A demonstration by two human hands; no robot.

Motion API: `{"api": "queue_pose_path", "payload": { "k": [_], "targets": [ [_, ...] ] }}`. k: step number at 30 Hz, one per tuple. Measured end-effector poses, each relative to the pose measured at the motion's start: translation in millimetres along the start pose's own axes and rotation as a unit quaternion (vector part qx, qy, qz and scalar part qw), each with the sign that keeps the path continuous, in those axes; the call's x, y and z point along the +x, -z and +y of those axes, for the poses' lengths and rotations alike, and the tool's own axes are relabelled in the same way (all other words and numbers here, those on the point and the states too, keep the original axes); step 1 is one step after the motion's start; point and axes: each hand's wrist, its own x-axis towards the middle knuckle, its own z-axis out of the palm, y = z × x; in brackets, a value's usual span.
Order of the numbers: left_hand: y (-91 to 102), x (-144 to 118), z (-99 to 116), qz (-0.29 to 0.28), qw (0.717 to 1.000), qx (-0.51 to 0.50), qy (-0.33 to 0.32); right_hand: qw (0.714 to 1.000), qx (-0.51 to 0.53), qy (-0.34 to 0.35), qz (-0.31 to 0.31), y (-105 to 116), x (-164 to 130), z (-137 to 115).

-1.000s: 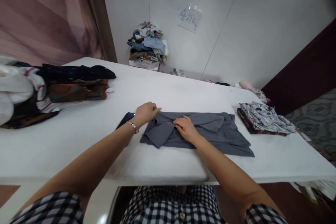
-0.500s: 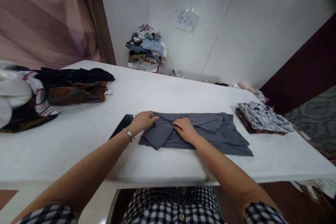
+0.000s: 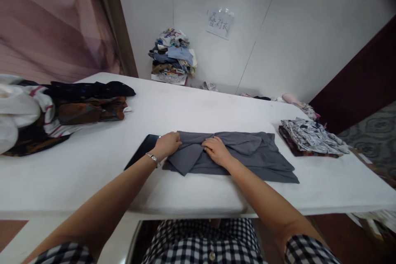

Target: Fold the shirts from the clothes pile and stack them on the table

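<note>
A dark grey shirt lies folded into a long strip across the white table, with a pointed flap at its left end. My left hand is closed on the far left corner of the shirt, fingertips curled over its edge. On the cloth just right of the flap, my right hand has its fingers bent and drawn together on a fold of the shirt; its fingertips are partly hidden by cloth. A flat dark object, like a tablet or board, lies partly beneath my left wrist.
Loose mixed clothes are heaped on the left of the white table. Folded patterned garments lie at the right. A tall clothes pile stands by the wall at the back, left of a paper sign.
My left fingers have curled in and drawn slightly left at the shirt's corner. My right hand has stayed almost in place. The shirt has barely shifted.
</note>
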Motion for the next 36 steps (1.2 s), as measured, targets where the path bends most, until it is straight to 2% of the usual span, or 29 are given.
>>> {"api": "queue_pose_path", "payload": {
  "k": [4,7,10,12,14,17,18,19,20,22,24,25,26,28,31,33,36],
  "targets": [
    [-1.4,-21.7,7.0,0.103,0.991,-0.062,-0.066,1.0,0.001,0.012,-0.014,3.9,1.6,0.3],
    [-7.5,-48.7,16.2,0.079,0.985,-0.078,-0.134,0.999,0.006,0.038,-0.023,13.0,0.5,10.4],
    [-17.5,-71.2,24.4,0.056,0.982,-0.017,-0.179,1.0,-0.008,0.027,-0.007,27.4,-2.8,38.6],
    [-21.3,-77.2,26.6,0.047,0.982,0.005,-0.181,0.999,-0.042,-0.021,0.019,40.4,-7.3,66.8],
    [-20.1,-74.7,24.8,0.039,0.985,-0.019,-0.167,0.991,-0.087,-0.1,0.033,55.8,-14.9,97.9],
    [-10.0,-57.8,15.2,0.024,0.982,-0.171,-0.077,0.964,-0.139,-0.228,0.019,81.2,-33.1,138.4],
    [-5.7,-49.8,10.9,0.019,0.967,-0.252,-0.03,0.956,-0.147,-0.255,0.013,89.0,-40.3,148.4],
    [-1.5,-41.2,6.8,0.01,0.94,-0.341,0.02,0.95,-0.152,-0.272,0.01,95.9,-47.5,156.3],
    [2.2,-32.7,2.9,-0.001,0.9,-0.429,0.073,0.947,-0.155,-0.281,0.012,101.7,-54.1,162.3],
    [7.1,-18.0,-2.5,-0.034,0.8,-0.573,0.171,0.945,-0.158,-0.287,0.019,109.5,-64.3,169.4],
    [8.6,-9.3,-4.0,-0.067,0.715,-0.648,0.253,0.945,-0.158,-0.286,0.027,112.8,-69.8,172.5],
    [8.6,-7.5,-3.4,-0.076,0.69,-0.664,0.279,0.945,-0.158,-0.284,0.031,113.5,-71.2,173.3],
    [8.2,-6.9,-2.0,-0.078,0.677,-0.672,0.291,0.946,-0.156,-0.281,0.036,114.1,-72.1,173.9],
    [7.4,-7.4,2.2,-0.063,0.683,-0.671,0.283,0.952,-0.135,-0.268,0.058,115.7,-74.1,175.5],
    [6.7,-3.4,9.3,-0.026,0.721,-0.659,0.214,0.957,-0.058,-0.261,0.113,120.5,-79.1,179.7],
    [5.1,5.4,13.0,-0.007,0.745,-0.641,0.185,0.949,-0.023,-0.286,0.129,123.6,-82.2,182.8],
    [-0.3,21.8,16.0,0.01,0.806,-0.556,0.206,0.939,-0.045,-0.319,0.123,125.0,-82.1,183.5]
  ]
}}
